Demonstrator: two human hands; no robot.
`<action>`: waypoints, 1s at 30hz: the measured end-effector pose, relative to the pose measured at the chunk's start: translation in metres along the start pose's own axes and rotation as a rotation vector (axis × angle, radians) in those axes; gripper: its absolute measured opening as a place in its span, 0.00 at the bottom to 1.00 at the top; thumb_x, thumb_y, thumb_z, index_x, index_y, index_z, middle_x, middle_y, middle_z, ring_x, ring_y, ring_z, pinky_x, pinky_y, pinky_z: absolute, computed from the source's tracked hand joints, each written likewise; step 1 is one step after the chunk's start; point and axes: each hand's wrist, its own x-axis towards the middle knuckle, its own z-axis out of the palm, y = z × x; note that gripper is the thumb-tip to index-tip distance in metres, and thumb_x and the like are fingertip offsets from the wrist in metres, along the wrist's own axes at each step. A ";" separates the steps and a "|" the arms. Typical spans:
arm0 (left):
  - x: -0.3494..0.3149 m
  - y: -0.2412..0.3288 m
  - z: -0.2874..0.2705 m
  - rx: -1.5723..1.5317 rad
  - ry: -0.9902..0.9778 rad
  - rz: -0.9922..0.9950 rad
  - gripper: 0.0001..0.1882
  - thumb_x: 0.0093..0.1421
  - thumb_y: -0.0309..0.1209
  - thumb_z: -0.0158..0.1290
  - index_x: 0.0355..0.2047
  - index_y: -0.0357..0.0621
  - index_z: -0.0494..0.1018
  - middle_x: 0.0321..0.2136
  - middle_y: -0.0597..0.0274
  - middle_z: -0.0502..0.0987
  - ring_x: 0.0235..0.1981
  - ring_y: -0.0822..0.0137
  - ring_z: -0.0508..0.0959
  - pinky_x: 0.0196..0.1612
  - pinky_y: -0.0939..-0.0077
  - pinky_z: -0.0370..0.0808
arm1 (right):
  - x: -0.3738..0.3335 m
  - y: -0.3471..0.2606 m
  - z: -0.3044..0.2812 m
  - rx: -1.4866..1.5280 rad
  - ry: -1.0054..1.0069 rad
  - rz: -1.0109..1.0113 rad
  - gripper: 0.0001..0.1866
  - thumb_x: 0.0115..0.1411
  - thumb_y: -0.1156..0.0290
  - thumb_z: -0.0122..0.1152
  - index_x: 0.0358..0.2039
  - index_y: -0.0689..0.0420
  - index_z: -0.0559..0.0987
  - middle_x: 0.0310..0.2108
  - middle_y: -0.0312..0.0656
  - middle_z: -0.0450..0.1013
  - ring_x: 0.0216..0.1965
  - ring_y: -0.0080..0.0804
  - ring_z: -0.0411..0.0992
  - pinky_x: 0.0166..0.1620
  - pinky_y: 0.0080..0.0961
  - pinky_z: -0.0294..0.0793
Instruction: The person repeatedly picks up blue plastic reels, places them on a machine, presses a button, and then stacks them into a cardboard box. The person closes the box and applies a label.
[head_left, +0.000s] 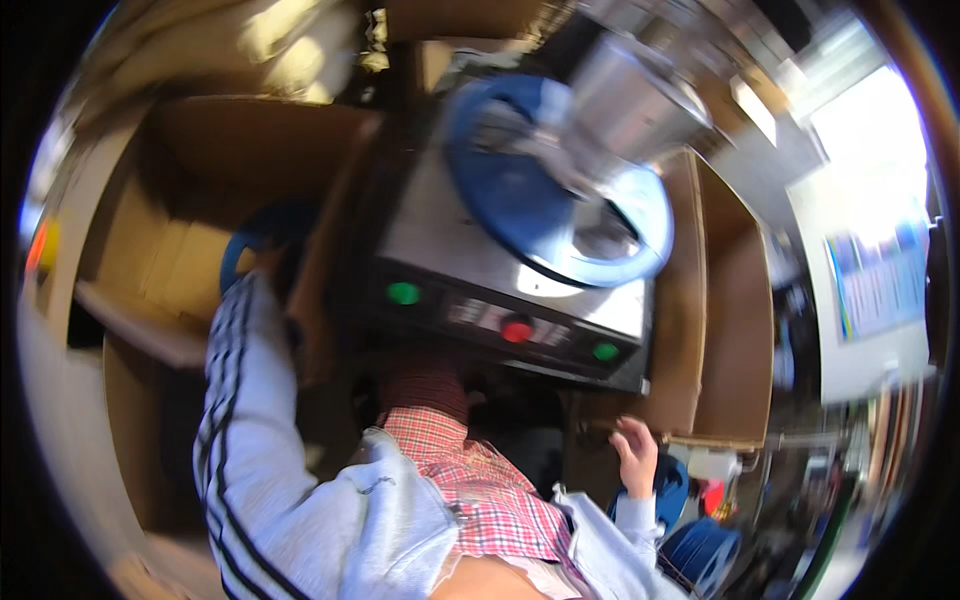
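My left arm reaches down into an open cardboard box (190, 255). In the box's shade, my left hand (266, 264) is at a blue round plastic part (236, 258) that looks like a spool flange. Its fingers are dark and smeared, so their grip does not show. My right hand (636, 456) hangs beside my body, fingers loosely bent and apart, holding nothing. In front of me is a machine (430, 235) with a control panel. On its top lies a large blue spool disc (515, 205) with cut-out openings, below a blurred metal cylinder (640, 100).
The panel carries a green button (403, 293), a red button (516, 329) and another green button (605, 352). Another cardboard box (735, 310) stands right of the machine. Low at the right are blue spools (703, 552). A pale board (865, 270) bears a blue-edged sheet.
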 end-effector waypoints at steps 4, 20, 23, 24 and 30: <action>0.014 -0.037 -0.011 0.107 0.136 0.319 0.50 0.44 0.54 0.57 0.69 0.63 0.55 0.55 0.50 0.59 0.55 0.48 0.59 0.59 0.46 0.48 | 0.009 -0.078 -0.031 0.084 0.026 -0.247 0.13 0.61 0.79 0.62 0.47 0.63 0.78 0.45 0.42 0.76 0.43 0.26 0.76 0.48 0.21 0.75; -0.226 0.082 -0.329 0.268 0.741 0.654 0.55 0.37 0.19 0.58 0.67 0.76 0.59 0.65 0.51 0.55 0.63 0.41 0.62 0.61 0.51 0.68 | 0.231 0.102 -0.130 -0.923 -0.263 0.449 0.63 0.42 0.73 0.79 0.70 0.18 0.51 0.75 0.48 0.34 0.69 0.65 0.51 0.64 0.56 0.64; -0.311 0.107 -0.354 0.370 0.748 0.718 0.56 0.36 0.19 0.58 0.67 0.76 0.59 0.67 0.52 0.54 0.65 0.40 0.60 0.63 0.49 0.67 | 0.244 0.135 -0.113 -0.908 -0.204 0.508 0.53 0.51 0.76 0.69 0.67 0.10 0.54 0.77 0.30 0.29 0.71 0.66 0.44 0.63 0.76 0.51; -0.341 0.117 -0.358 0.413 0.754 0.709 0.56 0.35 0.19 0.58 0.67 0.76 0.59 0.67 0.53 0.54 0.65 0.40 0.60 0.64 0.49 0.66 | 0.246 0.137 -0.112 -0.871 -0.207 0.512 0.50 0.55 0.74 0.66 0.67 0.10 0.55 0.77 0.29 0.29 0.71 0.66 0.45 0.64 0.74 0.51; -0.443 0.151 -0.343 0.457 0.689 0.672 0.56 0.35 0.25 0.66 0.68 0.69 0.60 0.71 0.44 0.50 0.70 0.40 0.54 0.69 0.51 0.58 | 0.257 0.143 -0.117 -0.852 -0.108 0.331 0.45 0.52 0.73 0.67 0.65 0.18 0.62 0.75 0.33 0.40 0.68 0.60 0.55 0.63 0.62 0.60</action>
